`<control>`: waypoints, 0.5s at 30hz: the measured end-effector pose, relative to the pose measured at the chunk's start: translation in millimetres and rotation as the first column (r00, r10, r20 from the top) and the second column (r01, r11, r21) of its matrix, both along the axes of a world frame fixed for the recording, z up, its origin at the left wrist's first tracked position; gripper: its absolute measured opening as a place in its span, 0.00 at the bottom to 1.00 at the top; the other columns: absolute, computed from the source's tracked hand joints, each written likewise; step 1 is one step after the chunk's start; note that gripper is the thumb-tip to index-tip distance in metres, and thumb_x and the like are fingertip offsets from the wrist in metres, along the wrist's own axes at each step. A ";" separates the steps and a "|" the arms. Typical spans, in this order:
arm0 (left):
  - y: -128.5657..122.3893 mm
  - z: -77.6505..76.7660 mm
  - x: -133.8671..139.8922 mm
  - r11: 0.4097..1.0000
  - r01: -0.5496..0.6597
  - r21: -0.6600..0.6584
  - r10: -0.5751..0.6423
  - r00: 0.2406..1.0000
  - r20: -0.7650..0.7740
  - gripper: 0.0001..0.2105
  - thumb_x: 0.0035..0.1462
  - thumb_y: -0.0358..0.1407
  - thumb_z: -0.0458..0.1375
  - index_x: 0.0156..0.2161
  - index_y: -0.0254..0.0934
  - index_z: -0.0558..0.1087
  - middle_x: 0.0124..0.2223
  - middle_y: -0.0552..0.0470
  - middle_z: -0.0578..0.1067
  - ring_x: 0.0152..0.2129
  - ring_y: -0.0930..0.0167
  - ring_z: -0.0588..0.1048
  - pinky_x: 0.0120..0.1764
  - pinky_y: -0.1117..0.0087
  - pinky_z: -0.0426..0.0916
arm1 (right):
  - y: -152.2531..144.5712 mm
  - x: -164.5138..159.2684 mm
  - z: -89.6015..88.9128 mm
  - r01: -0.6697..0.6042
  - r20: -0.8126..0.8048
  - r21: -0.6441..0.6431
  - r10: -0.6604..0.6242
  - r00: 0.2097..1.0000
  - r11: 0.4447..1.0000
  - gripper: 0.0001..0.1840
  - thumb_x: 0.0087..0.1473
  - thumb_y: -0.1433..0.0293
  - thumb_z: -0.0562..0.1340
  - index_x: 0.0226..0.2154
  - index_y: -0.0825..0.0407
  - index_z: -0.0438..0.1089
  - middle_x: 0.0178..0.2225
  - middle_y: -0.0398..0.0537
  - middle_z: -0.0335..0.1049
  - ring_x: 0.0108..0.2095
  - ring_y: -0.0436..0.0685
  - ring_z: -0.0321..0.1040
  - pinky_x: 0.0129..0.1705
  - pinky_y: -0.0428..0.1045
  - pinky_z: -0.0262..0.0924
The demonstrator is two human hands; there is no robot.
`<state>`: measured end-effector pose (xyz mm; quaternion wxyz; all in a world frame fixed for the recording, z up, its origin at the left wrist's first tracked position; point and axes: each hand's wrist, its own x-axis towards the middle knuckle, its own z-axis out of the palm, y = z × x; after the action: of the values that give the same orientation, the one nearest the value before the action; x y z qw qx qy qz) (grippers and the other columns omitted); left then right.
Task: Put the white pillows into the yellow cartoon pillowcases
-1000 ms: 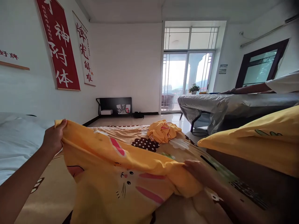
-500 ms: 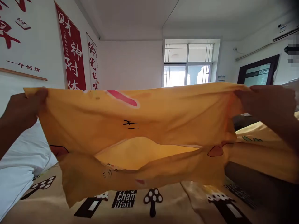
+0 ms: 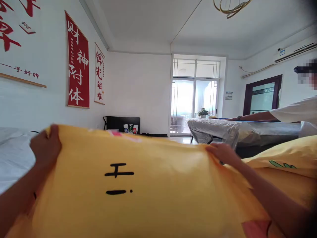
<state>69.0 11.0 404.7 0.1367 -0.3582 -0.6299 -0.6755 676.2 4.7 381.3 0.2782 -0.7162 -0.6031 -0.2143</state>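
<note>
A yellow pillowcase [image 3: 158,185] with black "Hi" lettering is stretched out in front of me and fills the lower middle of the view. My left hand [image 3: 47,145] is closed on its upper left corner, thumb on top. At the upper right, my right hand [image 3: 223,152] pinches the top edge near the other corner. The cloth hangs down between both arms, and its lower edge is out of view. Part of a pink patch shows at its lower right.
A yellow pillow [image 3: 292,153] lies on the right, with white bedding [image 3: 15,155] on the left. Beyond stands a plastic-covered table [image 3: 260,129], where another person's arm [image 3: 260,116] reaches across. A black bench-like piece [image 3: 119,124] is by the far wall.
Both hands have moved lower, and the right one has come inward to the left. The pillowcase now hangs with its "Hi" side facing me; its gaping opening is out of view.
</note>
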 end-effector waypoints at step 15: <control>246.8 -278.5 57.3 0.724 -0.018 -0.690 -0.435 0.764 -0.476 0.32 0.61 0.46 0.37 0.65 0.29 0.53 0.64 0.30 0.58 0.61 0.49 0.56 0.54 0.45 0.54 | 201.5 -6.5 -280.7 -0.043 0.086 -0.191 0.060 0.994 0.981 0.24 0.58 0.71 0.49 0.55 0.52 0.65 0.56 0.61 0.63 0.57 0.67 0.59 0.55 0.64 0.54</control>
<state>126.3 257.8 126.2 0.1149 -0.6530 -0.6991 -0.2676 669.7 206.2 100.5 0.1866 -0.7130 -0.6510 -0.1815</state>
